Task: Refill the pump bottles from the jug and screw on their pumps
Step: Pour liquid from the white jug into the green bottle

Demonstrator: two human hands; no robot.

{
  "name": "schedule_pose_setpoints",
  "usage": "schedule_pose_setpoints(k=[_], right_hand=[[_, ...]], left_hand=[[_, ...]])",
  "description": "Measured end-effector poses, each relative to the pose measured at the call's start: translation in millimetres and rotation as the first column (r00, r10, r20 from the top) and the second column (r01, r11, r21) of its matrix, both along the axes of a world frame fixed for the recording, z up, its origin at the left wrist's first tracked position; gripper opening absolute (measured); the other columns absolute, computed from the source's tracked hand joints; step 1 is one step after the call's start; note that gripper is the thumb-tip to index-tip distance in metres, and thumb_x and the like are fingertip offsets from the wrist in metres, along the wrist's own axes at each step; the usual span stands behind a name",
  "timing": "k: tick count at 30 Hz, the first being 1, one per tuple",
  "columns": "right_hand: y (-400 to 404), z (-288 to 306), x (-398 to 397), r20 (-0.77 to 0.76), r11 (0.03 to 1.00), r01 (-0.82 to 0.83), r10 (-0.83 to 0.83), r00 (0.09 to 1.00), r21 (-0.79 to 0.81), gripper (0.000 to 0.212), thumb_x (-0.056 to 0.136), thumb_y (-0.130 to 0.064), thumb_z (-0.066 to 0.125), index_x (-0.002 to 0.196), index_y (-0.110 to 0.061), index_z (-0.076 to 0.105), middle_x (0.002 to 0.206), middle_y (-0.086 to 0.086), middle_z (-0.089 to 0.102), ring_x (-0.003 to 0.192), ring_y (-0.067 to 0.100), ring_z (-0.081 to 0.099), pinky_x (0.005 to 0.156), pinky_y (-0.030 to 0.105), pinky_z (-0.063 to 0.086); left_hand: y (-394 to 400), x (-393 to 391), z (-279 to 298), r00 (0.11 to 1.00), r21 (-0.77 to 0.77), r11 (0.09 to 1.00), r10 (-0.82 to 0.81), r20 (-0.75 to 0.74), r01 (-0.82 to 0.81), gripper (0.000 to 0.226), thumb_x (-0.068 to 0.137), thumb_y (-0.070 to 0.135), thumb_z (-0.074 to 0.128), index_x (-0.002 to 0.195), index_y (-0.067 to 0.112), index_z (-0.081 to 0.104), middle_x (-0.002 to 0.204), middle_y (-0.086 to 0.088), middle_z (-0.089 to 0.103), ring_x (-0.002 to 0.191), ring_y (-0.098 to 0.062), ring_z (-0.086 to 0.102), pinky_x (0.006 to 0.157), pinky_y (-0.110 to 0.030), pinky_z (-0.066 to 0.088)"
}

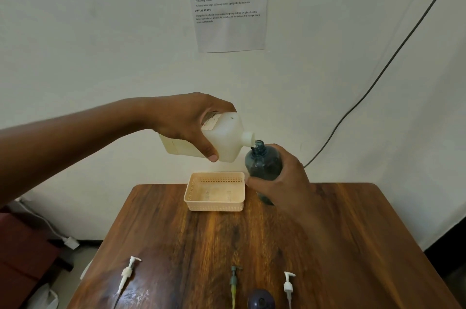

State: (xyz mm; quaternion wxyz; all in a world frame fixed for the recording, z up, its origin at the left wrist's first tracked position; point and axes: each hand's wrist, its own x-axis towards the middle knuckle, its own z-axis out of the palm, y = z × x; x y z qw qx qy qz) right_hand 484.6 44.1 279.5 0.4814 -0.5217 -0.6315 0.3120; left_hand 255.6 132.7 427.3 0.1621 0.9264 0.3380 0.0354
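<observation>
1. The blue pump bottle (263, 163), uncapped and tilted slightly left, is held in the air above the far edge of the wooden table (327, 245), its open mouth just under the spout of the white jug (222, 137).
2. The jug lies nearly on its side to the bottle's left, its long axis running left to right, neck angled down to the bottle's mouth; whether spout and mouth touch cannot be told.
3. The right hand (285, 182) wraps the bottle's lower body from the right, fingers curled round it.
4. The left hand (186, 122) grips the jug from above, thumb underneath, fingers over the top.
5. The pour appears under way or about to start; any further tilt falls to the left hand, with the spout kept over the narrow mouth.
6. Below and left of the bottle, an empty peach basket (214, 204) sits on the table.
7. Nearer the camera lie a white pump (127, 272), a green pump (234, 283) and another white pump (288, 286), with a dark purple bottle (261, 300) at the frame's bottom edge.
</observation>
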Motion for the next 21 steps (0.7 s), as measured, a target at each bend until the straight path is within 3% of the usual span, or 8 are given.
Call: schedule_pose_setpoints(k=[8, 13, 18, 21], right_hand=[[0.4, -0.3, -1.6, -0.014, 1.000, 0.007, -0.007, 1.000, 0.002, 0.058, 0.064, -0.040, 0.087, 0.112, -0.045, 0.055, 0.101, -0.032, 0.061, 0.100, -0.018, 0.051, 0.064, -0.004, 0.041], [-2.4, 3.0, -2.5, -0.006, 1.000, -0.005, 0.005, 1.000, 0.014, 0.059, 0.064, -0.042, 0.085, 0.106, -0.062, 0.048, 0.101, -0.047, 0.052, 0.102, -0.023, 0.047, 0.062, -0.007, 0.038], [-1.4, 1.6, -1.0, -0.011, 1.000, -0.004, 0.004, 1.000, 0.003, 0.060, 0.065, -0.043, 0.084, 0.115, -0.049, 0.051, 0.104, -0.033, 0.059, 0.102, -0.018, 0.050, 0.062, -0.001, 0.044], [-1.2, 2.7, -1.7, -0.019, 1.000, -0.001, 0.002, 1.000, 0.009, 0.060, 0.063, -0.045, 0.083, 0.113, -0.052, 0.051, 0.103, -0.035, 0.058, 0.103, -0.018, 0.050, 0.061, -0.001, 0.044]], left_hand=[[-1.0, -1.0, 2.6, 1.000, 0.000, 1.000, 0.006, -0.003, -0.006, 0.076, 0.063, 0.060, 0.086, 0.129, 0.036, 0.057, 0.119, 0.019, 0.064, 0.109, -0.003, 0.061, 0.078, -0.013, 0.053], [-2.1, 0.3, 3.4, 1.000, 0.008, 1.000, 0.013, -0.007, -0.013, 0.074, 0.063, 0.060, 0.086, 0.128, 0.038, 0.058, 0.117, 0.020, 0.064, 0.107, -0.004, 0.061, 0.076, -0.014, 0.050], [-2.8, 1.9, 6.7, 1.000, 0.008, 1.000, 0.007, -0.020, -0.007, 0.075, 0.063, 0.059, 0.086, 0.129, 0.035, 0.058, 0.118, 0.018, 0.064, 0.108, -0.006, 0.061, 0.081, -0.017, 0.050], [-3.4, 3.0, 8.0, 1.000, 0.014, 1.000, 0.009, -0.024, -0.009, 0.075, 0.063, 0.059, 0.085, 0.129, 0.036, 0.058, 0.119, 0.019, 0.064, 0.108, -0.005, 0.061, 0.077, -0.012, 0.049]])
